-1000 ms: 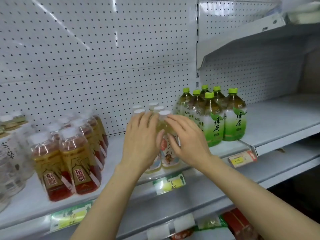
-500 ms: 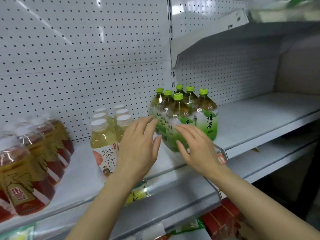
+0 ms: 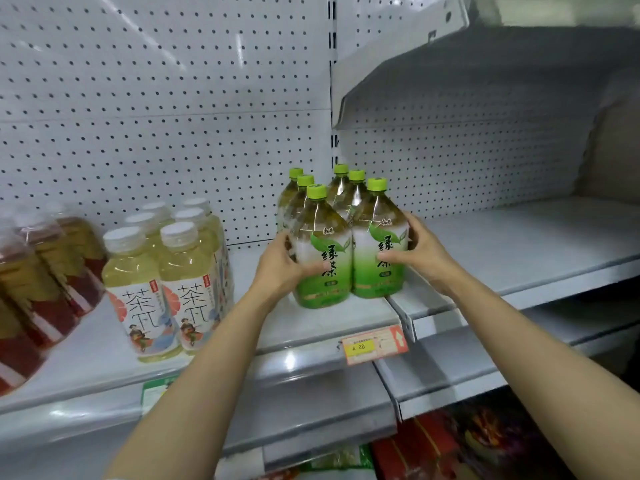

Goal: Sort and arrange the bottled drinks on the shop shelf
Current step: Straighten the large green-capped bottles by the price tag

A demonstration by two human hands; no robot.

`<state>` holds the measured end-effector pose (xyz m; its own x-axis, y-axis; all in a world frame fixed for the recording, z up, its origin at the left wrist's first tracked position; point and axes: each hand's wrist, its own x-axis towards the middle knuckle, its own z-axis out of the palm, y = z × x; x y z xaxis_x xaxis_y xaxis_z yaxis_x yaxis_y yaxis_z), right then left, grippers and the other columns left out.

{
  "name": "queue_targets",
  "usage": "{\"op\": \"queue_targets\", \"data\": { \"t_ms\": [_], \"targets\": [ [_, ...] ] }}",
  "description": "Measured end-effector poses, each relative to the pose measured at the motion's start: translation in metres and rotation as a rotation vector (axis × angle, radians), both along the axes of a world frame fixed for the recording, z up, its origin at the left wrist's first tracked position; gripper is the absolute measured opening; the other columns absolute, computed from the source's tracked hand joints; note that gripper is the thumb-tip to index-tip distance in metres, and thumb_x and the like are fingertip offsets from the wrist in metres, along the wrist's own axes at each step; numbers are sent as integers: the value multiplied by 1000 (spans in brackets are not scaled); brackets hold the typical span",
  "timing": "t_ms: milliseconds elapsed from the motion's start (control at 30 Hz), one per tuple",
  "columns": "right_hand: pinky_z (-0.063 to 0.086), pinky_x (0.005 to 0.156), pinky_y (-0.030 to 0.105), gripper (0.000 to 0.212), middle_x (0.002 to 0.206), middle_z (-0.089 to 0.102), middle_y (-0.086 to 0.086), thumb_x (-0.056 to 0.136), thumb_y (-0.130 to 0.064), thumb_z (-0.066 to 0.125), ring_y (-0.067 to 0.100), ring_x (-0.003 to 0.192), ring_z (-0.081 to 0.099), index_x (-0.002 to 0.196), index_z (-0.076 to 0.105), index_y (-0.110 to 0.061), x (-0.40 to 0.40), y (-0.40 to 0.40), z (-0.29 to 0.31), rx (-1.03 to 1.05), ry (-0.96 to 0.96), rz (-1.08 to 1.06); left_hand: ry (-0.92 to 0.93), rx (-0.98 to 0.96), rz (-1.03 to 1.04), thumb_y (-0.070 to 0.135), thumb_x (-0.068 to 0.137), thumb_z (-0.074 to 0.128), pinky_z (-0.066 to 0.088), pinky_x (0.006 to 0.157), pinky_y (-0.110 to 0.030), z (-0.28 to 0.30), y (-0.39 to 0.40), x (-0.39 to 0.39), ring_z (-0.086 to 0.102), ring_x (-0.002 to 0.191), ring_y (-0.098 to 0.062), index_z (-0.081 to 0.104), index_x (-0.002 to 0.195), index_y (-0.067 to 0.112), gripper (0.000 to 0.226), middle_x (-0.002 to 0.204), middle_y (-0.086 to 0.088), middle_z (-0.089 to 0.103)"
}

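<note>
Several green tea bottles [image 3: 332, 244] with green caps stand in two rows on the grey shop shelf [image 3: 322, 317]. My left hand [image 3: 280, 268] grips the left side of the front left bottle. My right hand [image 3: 420, 251] presses against the right side of the front right bottle [image 3: 379, 244]. To the left stand several pale yellow tea bottles [image 3: 162, 271] with white caps, also in two rows. Further left, at the frame edge, are red-and-gold labelled bottles [image 3: 41, 278].
A white pegboard back wall [image 3: 166, 116] rises behind the shelf. The adjoining shelf section on the right [image 3: 519, 244] is bare, with an upper shelf [image 3: 485, 57] overhanging it. A red price tag [image 3: 374, 344] sits on the shelf edge. Packaged goods [image 3: 450, 448] lie on the lower level.
Both hands left the pale yellow bottles and moved right to clasp the green tea group from either side. The view shifted right.
</note>
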<state>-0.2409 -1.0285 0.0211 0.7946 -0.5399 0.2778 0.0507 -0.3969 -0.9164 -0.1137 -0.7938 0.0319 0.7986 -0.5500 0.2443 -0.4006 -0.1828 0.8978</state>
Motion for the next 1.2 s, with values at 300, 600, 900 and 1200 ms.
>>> {"op": "queue_targets", "data": {
  "t_ms": [300,600,900,1200],
  "targets": [
    [56,93,36,101,126,66,0,56,-12,93,17,116,63,144,46,-26,-19,-7,-4,12,-107,129,7,21,-28,28,61,91,58,91,-42,0,16,-10,70,97,-15,54,132,25,80,115,6,69],
    [51,101,36,98,131,63,-4,56,-41,91,13,122,58,142,44,-37,-39,-5,-3,-50,-69,198,-51,95,-61,48,54,91,55,94,-35,-2,31,-24,66,107,-10,54,132,35,87,119,12,69],
    [42,107,37,65,141,54,1,86,-50,63,15,127,51,143,48,-24,20,-28,70,-61,-149,89,-118,-68,104,45,95,59,37,99,-28,87,2,24,48,122,-9,43,150,18,64,148,2,49],
    [50,93,26,43,128,60,5,96,-23,64,18,122,56,138,56,-17,96,-27,96,-187,26,145,-112,77,102,35,97,62,53,85,-35,89,-66,71,67,98,-23,66,123,10,36,111,-9,71]
  ]
}}
